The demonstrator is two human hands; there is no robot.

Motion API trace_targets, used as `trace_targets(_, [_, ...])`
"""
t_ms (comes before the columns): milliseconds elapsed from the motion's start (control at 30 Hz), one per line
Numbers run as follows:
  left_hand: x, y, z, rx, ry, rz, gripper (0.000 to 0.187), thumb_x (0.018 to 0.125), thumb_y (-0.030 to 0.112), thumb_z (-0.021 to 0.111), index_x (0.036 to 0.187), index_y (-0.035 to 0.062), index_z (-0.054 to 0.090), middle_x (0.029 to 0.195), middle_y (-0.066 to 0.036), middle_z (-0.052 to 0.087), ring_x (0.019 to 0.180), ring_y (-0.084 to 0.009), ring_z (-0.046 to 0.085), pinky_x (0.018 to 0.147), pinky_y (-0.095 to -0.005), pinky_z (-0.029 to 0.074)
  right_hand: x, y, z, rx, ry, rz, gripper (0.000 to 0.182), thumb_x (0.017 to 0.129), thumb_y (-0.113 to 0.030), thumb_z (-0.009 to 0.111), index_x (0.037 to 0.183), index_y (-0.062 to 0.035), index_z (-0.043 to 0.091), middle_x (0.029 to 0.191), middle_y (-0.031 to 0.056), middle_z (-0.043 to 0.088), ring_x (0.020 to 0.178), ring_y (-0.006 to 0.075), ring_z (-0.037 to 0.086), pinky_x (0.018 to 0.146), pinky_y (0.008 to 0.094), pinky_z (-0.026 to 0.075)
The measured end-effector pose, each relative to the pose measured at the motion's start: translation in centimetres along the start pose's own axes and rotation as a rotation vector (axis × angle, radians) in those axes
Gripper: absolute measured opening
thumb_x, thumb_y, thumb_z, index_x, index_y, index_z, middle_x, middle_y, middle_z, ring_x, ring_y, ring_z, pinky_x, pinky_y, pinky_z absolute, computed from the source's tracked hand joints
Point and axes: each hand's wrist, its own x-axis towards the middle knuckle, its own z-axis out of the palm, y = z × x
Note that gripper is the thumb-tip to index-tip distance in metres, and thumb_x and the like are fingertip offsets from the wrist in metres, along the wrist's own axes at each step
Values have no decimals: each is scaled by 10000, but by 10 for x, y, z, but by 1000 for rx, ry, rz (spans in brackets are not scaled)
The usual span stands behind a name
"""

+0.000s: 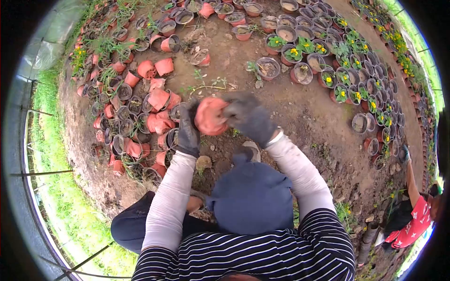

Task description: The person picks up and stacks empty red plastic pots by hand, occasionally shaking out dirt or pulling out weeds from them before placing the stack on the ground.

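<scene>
A red plastic pot (209, 117) is held between my two gloved hands, low over the soil in front of my knees. My left hand (189, 129), in a dark grey glove, is closed on the pot's left side. On the pot's right side is my right hand (247, 116), blurred by motion, its fingertips pressed to the red surface. Any contents of the pot are hidden. Just left of my left hand lie crumpled and tipped red pots (159, 99).
Black-rimmed pots with soil, several with yellow flowers (293, 52), stand in rows at the right. More pots (124, 91) crowd the left. A co-worker in a red top (415, 222) reaches toward pots at the far right. Stones (204, 162) lie near my knees.
</scene>
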Motion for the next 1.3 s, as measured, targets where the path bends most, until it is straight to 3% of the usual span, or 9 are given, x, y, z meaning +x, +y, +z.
trace_targets(200, [6,-52,-73,824,-127,117,451,841,229,460,1231,13,388,1217,-129,474,1079,-260,480,967,-349,352,9,-10,55,326,-147,21,428,676,-213,687,1058,-71,558,1115,122,538,1006,309,518,876,393,415])
trace_targets(333, [-1,-48,-73,1564,-54,576,424,803,195,469,1187,16,455,1167,-171,513,1086,-272,482,988,-357,323,-5,-6,75,244,-46,52,654,660,-271,717,1210,-45,445,1154,168,509,1066,353,483,927,416,376])
trace_targets(667, [2,-38,-85,1439,-131,410,456,808,274,473,1198,36,468,1203,-122,510,1117,-280,471,978,-367,334,-7,-4,97,192,-69,-1,784,626,-365,740,1249,-26,408,1229,174,466,1105,351,461,950,431,354])
trace_targets(867, [17,-142,-154,942,-179,117,407,888,250,415,1238,43,431,1234,-103,489,1131,-256,463,969,-363,352,-11,4,106,200,-129,-13,781,620,-379,742,1246,-44,416,1253,172,447,1131,365,435,973,452,323])
trace_targets(1000, [10,-143,-147,-577,-112,-183,363,936,204,349,1254,42,417,1255,-107,469,1133,-260,454,976,-363,351,-22,27,122,290,-236,139,828,581,-403,765,1247,-57,415,1239,173,453,1147,367,420,986,454,311])
trace_targets(1067, [12,-178,-152,155,-24,-57,374,944,249,347,1256,54,416,1265,-97,457,1132,-249,453,971,-362,361,-28,40,128,317,-266,201,854,563,-419,778,1246,-58,413,1225,173,460,1146,364,421,988,449,310])
trace_targets(1133, [9,-186,-146,179,36,-117,385,948,282,350,1260,64,414,1271,-85,449,1134,-238,452,968,-361,370,-36,50,133,265,-215,196,873,548,-433,788,1241,-57,414,1209,172,469,1138,358,427,985,443,315])
trace_targets(1200, [7,-145,-107,-513,55,-356,394,948,303,358,1264,73,410,1271,-72,443,1136,-229,449,965,-359,379,-30,50,130,320,-229,242,873,549,-435,792,1239,-56,414,1205,168,470,1131,350,435,980,434,325])
trace_targets(1300, [0,-149,-85,-456,428,-555,390,950,292,366,1272,74,398,1272,-66,437,1131,-219,454,963,-353,390,-27,48,126,373,-232,308,860,551,-416,800,1230,-51,419,1206,170,467,1125,343,442,974,427,338])
